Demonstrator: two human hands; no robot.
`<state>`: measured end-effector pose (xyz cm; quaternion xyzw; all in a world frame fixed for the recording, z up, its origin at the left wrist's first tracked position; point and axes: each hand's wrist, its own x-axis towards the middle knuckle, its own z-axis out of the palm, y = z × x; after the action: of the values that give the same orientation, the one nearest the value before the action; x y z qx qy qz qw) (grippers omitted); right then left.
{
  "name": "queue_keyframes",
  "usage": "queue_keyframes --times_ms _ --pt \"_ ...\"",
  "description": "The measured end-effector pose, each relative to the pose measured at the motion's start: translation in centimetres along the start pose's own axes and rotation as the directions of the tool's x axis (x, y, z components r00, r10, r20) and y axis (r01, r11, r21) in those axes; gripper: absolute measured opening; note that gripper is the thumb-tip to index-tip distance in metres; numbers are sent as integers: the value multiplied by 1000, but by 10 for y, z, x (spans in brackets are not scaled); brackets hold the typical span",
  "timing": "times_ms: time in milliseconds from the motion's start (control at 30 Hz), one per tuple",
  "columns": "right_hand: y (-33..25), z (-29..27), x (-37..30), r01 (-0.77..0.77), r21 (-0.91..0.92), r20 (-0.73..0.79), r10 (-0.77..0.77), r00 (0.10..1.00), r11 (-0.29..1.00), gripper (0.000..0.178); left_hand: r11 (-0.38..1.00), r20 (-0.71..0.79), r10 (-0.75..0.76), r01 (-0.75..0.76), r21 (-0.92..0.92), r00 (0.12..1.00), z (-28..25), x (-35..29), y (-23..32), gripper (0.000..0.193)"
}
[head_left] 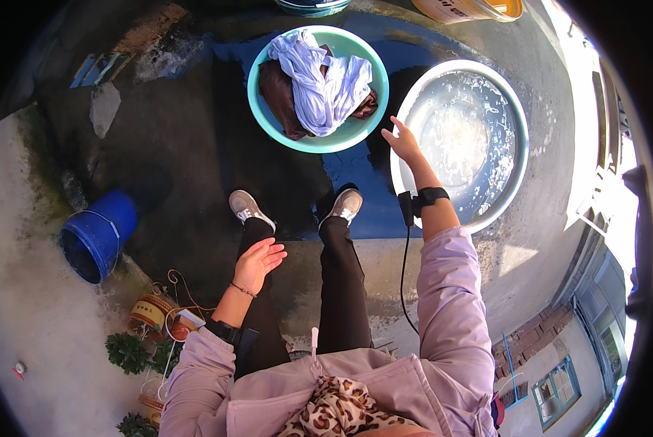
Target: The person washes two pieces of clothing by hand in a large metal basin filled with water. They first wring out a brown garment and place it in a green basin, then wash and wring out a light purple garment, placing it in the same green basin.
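A teal basin [252, 91] stands on the wet ground ahead of my feet. In it lie a crumpled pale lavender garment [326, 84] and a dark brown one [277, 95] partly beneath it. To its right is a wide pale basin [519, 131] of water with suds on the surface. My right hand [405, 140] hangs between the two basins, fingers apart, holding nothing. Whether it touches the pale basin's rim I cannot tell. Above my left knee, my left hand [257, 266] is empty with its fingers stretched out.
A blue bucket [101, 234] lies tipped on its side at the left. Potted plants [148, 317] stand below it. A yellow bucket [461, 9] and part of another tub [313, 7] show at the far edge. A black cable [404, 280] hangs from my right wrist strap.
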<state>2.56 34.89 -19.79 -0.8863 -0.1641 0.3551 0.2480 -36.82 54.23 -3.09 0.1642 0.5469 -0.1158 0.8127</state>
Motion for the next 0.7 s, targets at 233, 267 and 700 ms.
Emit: queue_keyframes --times_ms 233,267,700 --pt "-43 50 109 25 -319 -164 -81 983 947 75 992 -44 -117 119 42 992 -2 64 5 27" --pt "-50 52 123 28 -302 -163 -81 983 953 76 996 -4 -77 77 51 997 -3 74 8 27" --pt "-59 94 167 94 -394 -138 -160 977 914 51 859 283 168 -281 428 944 40 216 89 23"
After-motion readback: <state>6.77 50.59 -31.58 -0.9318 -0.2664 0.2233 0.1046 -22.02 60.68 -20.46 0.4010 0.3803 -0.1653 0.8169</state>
